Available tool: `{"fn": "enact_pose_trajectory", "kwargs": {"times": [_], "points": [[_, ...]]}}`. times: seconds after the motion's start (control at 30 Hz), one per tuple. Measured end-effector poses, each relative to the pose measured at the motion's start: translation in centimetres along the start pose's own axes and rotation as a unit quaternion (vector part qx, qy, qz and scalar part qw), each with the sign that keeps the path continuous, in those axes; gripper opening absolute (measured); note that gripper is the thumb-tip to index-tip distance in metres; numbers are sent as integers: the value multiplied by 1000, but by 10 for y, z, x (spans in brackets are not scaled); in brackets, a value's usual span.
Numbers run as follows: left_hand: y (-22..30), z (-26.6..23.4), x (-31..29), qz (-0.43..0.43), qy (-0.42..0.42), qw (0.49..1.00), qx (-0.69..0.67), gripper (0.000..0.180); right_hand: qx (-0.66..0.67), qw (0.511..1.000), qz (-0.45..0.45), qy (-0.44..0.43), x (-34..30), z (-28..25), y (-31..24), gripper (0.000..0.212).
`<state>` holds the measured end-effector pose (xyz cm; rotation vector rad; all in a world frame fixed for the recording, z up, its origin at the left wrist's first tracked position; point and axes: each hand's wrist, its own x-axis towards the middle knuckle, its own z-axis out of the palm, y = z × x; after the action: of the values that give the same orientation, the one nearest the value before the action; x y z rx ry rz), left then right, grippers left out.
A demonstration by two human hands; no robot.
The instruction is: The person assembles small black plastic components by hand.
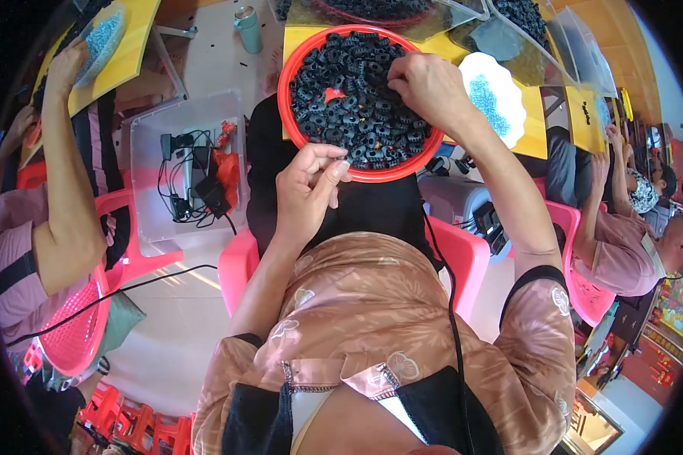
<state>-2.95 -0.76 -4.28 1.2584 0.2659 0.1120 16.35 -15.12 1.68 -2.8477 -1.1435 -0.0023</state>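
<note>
A round red basin point(391, 176) sits between me and the yellow table, filled with many small black plastic pieces point(349, 83). At its near rim, my left hand point(311, 186) is closed, with thumb and fingertips pinched together. Whatever lies between them is too small to make out. My right hand point(432, 87) reaches over the far right side of the basin. Its fingers are curled and pinched close above the black pieces, and their tips are partly hidden. Just right of that hand, a white scalloped plate point(515, 106) holds tiny blue beads point(486, 102).
Clear trays point(501, 45) of black parts stand on the yellow table point(535, 129) ahead. A clear bin point(148, 205) with cables is on the floor at left, near a green-grey bottle point(248, 32). Co-workers sit at both sides. A black cable point(454, 303) runs down my front.
</note>
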Motion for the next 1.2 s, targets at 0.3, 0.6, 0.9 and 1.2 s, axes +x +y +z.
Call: {"fn": "enact_pose_trajectory", "kwargs": {"times": [0.3,0.6,0.9,1.2], "points": [[-2,-1,1,3,-17,1000,23,15,166,972,-141,85,6,5,-26,15],[-1,-2,1,-5,-19,999,26,14,87,992,-83,36,1,-4,-9,25],[-4,1,3,19,-7,999,29,13,123,978,-169,-16,-15,-3,-28,29],[-2,1,1,19,1,999,35,12,123,991,-43,18,-67,-13,11,20]]}}
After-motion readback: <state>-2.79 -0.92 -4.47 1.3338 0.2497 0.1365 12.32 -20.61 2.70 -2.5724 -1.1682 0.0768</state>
